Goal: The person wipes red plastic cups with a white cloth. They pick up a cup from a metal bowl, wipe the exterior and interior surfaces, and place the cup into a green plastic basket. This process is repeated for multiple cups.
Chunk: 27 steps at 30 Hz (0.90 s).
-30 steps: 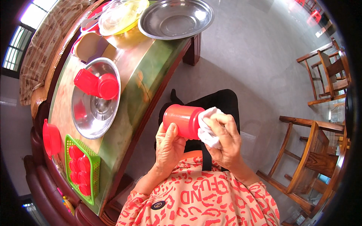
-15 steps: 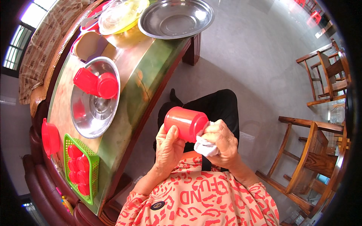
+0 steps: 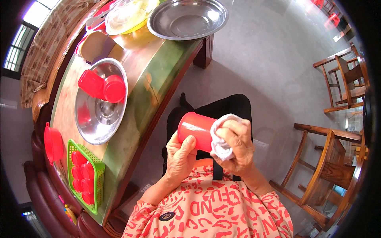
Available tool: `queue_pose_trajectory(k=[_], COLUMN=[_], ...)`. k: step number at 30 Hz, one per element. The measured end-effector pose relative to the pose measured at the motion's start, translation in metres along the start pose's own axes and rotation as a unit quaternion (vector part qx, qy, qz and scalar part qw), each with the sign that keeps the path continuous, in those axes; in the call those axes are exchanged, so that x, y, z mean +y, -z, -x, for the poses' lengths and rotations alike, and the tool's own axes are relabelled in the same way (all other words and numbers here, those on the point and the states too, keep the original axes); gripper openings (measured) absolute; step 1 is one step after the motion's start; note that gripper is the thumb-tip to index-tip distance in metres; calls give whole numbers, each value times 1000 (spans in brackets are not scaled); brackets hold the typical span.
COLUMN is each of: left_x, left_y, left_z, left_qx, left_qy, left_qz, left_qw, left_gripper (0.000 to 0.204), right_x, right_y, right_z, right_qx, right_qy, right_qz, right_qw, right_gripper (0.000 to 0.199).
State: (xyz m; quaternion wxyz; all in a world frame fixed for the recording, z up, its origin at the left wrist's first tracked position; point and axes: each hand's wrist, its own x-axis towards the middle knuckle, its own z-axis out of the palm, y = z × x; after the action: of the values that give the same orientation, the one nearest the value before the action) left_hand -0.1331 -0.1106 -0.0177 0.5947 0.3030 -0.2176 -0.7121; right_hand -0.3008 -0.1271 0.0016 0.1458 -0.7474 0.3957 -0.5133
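Note:
Above my lap, my left hand grips a red plastic cup lying on its side, thumb along its near wall. My right hand is closed on a white cloth and presses it over the cup's right end, hiding that end. Left of me on the table, two red cups lie in a steel basin. A green plastic basket nearer to me holds several red cups.
A wide steel basin sits at the far end of the marble-topped table, beside a yellow bowl with lids. Against the left edge rests a red container. Wooden chairs stand on the right; a maroon sofa lines the left.
My right hand has brought the cloth up and spread it over the cup's right end. The cup has shifted slightly right in my left hand.

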Motion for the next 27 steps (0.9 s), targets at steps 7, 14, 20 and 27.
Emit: queue_pose_trajectory(k=[7,14,20,27], left_x=[-1,10,8,11], left_y=[-1,-4,-5,3], left_z=[-1,-6,-9,-2], left_qx=[16,56,68,23], left_qy=[46,14,-47,-60], left_qz=[36,60,-12,-110], left_qw=[998,997,997,992], left_gripper=[31,27,23,27], right_x=[-3,5,-3,9], right_y=[-7,-12,-10,-30], right_z=[15,26,12,-23], right_qx=[14,-10,-16,-26], right_qy=[63,81,69,72], right_qz=[78,79,68,34], right_qw=[995,994,995,996], right_gripper=[36,34,33,25])
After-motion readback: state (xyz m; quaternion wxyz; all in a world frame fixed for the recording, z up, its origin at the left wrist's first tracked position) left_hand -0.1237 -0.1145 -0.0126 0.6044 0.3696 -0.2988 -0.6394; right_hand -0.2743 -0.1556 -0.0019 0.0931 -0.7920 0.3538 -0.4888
